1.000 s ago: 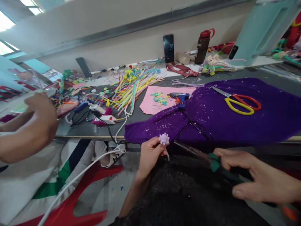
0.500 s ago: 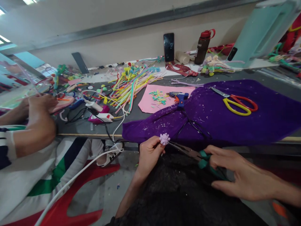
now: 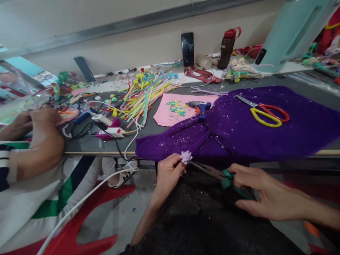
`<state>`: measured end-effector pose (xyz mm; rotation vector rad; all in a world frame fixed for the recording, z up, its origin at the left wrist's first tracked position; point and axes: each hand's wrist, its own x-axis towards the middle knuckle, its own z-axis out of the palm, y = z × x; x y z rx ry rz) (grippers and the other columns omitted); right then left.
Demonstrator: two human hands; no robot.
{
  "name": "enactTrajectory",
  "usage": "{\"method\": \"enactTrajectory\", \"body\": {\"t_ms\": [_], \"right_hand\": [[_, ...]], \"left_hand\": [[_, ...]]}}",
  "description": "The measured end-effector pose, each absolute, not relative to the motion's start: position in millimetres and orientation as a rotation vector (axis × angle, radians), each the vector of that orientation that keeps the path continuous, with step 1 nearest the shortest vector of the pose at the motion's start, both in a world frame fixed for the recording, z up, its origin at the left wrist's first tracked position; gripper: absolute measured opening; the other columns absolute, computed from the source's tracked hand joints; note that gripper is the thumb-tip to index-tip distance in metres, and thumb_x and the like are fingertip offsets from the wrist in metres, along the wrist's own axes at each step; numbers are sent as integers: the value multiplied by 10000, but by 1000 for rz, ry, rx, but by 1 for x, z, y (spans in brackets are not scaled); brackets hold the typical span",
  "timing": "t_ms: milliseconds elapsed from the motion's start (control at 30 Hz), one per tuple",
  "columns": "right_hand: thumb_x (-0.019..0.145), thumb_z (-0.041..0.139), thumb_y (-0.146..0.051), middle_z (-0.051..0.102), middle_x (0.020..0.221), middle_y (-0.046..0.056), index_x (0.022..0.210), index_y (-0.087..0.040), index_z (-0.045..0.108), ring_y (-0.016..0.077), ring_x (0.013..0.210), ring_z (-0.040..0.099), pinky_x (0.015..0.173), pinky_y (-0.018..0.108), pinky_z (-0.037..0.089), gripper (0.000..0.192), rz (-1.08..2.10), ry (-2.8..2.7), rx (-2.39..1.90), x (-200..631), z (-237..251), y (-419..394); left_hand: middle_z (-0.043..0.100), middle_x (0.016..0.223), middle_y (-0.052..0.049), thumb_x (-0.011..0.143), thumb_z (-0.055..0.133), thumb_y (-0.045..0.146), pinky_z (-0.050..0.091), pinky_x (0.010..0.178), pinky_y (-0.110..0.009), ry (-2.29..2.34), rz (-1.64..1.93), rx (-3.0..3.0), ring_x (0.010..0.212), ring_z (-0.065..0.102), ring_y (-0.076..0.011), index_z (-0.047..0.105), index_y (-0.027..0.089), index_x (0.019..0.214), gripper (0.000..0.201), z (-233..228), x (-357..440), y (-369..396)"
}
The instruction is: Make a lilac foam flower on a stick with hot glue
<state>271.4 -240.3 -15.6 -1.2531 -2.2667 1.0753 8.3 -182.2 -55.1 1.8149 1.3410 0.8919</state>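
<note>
Pliers [image 3: 212, 172] had closed in since a second ago, tips now touching the lilac pom-pom flower [image 3: 186, 156]. My left hand [image 3: 167, 175] pinched its stem just below the purple cloth [image 3: 252, 131]; right hand [image 3: 261, 193] wrapped the green handles. Looked light, soft, crushable; I'd grip the stem.

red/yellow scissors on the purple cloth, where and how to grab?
Take the scissors by the looped handles, the yellow loop lying nearest the table edge. Come from above and from the right: they lie flat on the purple cloth, closed blades pointing left and away, so the handle end is the blunt, open part. Nothing crowds that end.
</note>
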Motion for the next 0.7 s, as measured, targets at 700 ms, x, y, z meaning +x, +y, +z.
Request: {"method": "enactTrajectory", "body": {"t_ms": [700], "right_hand": [[766,541,-381,498,798,13,680,-171,471,135,705,458,620,261,373,238,1887,-1903,-1093,286,-22,-217]], "left_hand": [[590,579,15,757,520,181,391,568,-210,1423,881,1936,552,529,-108,645,181,667,155,-60,10,-180]]}}
